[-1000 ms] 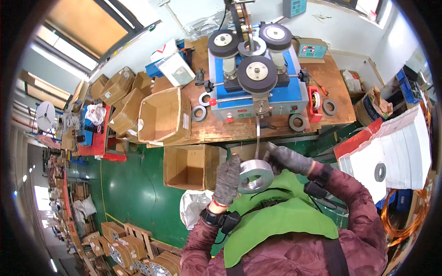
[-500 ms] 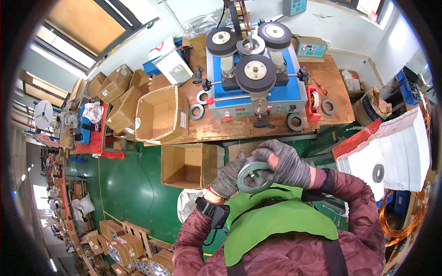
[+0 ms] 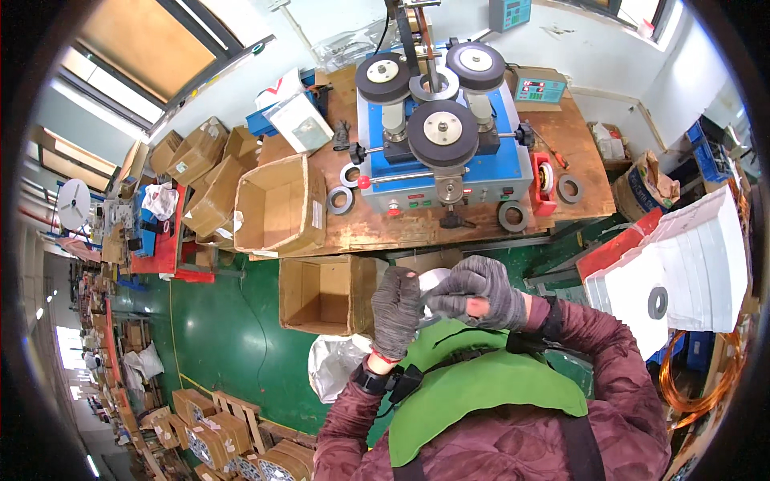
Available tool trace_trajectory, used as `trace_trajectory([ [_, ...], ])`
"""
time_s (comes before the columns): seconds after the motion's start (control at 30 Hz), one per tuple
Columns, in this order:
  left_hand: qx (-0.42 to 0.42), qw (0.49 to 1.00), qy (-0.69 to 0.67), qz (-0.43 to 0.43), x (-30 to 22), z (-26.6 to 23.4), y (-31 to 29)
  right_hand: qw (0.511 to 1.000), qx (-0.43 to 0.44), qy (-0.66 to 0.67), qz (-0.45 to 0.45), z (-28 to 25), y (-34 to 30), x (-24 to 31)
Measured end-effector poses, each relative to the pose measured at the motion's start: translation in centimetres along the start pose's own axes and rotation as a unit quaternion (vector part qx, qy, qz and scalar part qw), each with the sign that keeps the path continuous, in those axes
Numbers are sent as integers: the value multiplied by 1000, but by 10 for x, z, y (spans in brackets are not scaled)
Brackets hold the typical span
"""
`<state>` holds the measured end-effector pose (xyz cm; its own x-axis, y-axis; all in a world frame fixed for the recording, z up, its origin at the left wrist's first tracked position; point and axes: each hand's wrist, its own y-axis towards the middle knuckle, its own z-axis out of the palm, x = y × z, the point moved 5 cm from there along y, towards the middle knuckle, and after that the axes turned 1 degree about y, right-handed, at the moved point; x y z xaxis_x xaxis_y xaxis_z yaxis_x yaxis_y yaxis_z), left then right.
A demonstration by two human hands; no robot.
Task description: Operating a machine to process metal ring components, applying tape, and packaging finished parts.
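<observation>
In front of my chest, a ring-shaped piece [image 3: 434, 280], pale on the side that shows, sits between my two grey-gloved hands and is largely covered by them. My left hand [image 3: 395, 314] is closed at the ring's left edge, its fingertips hidden. My right hand [image 3: 481, 297] curls round the right edge, fingers bent and thumb pointing left toward the other hand. Beyond them on the wooden bench stands a blue winding machine [image 3: 401, 188] with three dark rollers, and another ring [image 3: 450, 83] rests among those rollers.
Several grey rings, among them one at the bench's front edge [image 3: 513, 216], lie around the machine. An open carton [image 3: 273, 240] stands on the bench's left; another carton [image 3: 293, 297] is below it. At right, a white tray [image 3: 626, 297] holds a dark ring [image 3: 658, 302].
The ring has turned from showing its dark green-grey face to a pale side, and is more covered. My left hand has moved upright into a fist; my right hand has shifted slightly down and left.
</observation>
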<state>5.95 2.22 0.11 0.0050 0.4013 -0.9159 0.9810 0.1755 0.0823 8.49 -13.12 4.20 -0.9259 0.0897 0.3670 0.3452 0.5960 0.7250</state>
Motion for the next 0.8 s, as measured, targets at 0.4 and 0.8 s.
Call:
trace_trajectory([
  [0.4, 40, 996, 28, 70, 2, -3, -9, 932, -19, 234, 276, -10, 18, -31],
  [0.8, 119, 988, -98, 6, -1, 4, -14, 585, 124, 536, 596, 48, -49, -46],
])
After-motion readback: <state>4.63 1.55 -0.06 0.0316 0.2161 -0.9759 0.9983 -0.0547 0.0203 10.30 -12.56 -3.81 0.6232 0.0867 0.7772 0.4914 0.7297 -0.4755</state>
